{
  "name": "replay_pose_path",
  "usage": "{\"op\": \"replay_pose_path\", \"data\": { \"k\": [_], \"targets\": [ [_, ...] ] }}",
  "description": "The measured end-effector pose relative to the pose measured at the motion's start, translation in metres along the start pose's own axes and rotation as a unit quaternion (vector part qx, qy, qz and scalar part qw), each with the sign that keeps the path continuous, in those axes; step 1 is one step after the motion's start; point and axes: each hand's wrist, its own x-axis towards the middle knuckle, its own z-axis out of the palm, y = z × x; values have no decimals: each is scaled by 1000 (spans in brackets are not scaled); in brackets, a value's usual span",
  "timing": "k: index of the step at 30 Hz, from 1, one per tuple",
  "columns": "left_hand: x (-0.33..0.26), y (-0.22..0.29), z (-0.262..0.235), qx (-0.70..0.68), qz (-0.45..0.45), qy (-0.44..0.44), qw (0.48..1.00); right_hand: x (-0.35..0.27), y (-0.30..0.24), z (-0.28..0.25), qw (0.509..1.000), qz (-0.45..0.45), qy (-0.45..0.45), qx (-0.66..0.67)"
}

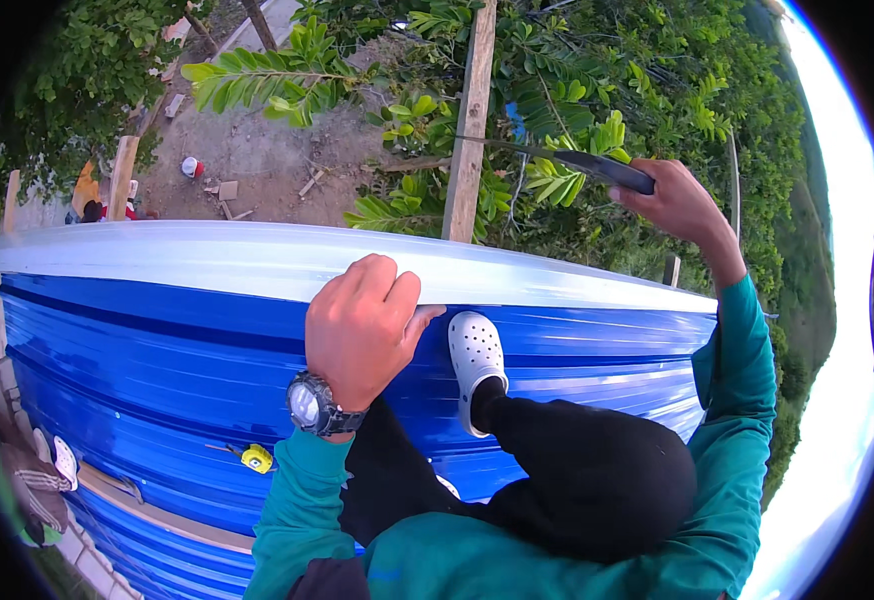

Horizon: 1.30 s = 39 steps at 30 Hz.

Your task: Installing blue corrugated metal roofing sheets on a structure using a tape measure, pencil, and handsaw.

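Note:
A long white metal flashing strip [177, 250] runs across the top edge of the blue ribbed roofing sheets [187, 360]. My left hand [362, 320], with a watch at the wrist, is closed on the strip's near edge, its thumb lying along that edge. Out past the strip on the right, my right hand [672, 195] grips a dark-handled bladed tool [607, 168] in the air. Its thin blade points left, and seen edge-on its exact kind is unclear. My foot in a white clog [476, 355] stands on the roofing right of my left hand.
A yellow tape measure [256, 458] lies on the roofing, near a wooden board [167, 515]. Wooden posts [472, 120] rise beyond the strip among leafy branches. Far below on the ground is a person in a white-and-red cap [192, 167]; another person [32, 480] is at the left.

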Motion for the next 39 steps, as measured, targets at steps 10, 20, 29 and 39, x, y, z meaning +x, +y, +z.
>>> {"op": "replay_pose_path", "data": {
  "k": [10,20,29,39],
  "targets": [
    [-3,2,-13,21,-3,-8,1000,23,34,19,999,37,-27,20],
    [-4,3,-11,24,-13,-11,1000,42,45,28,999,22,-23,32],
    [-23,10,-23,20,-28,-22,999,48,47,52,998,17,-39,55],
    [-38,12,-20,-9,-16,25,1000,33,59,63,998,17,6,56]
  ]
}}
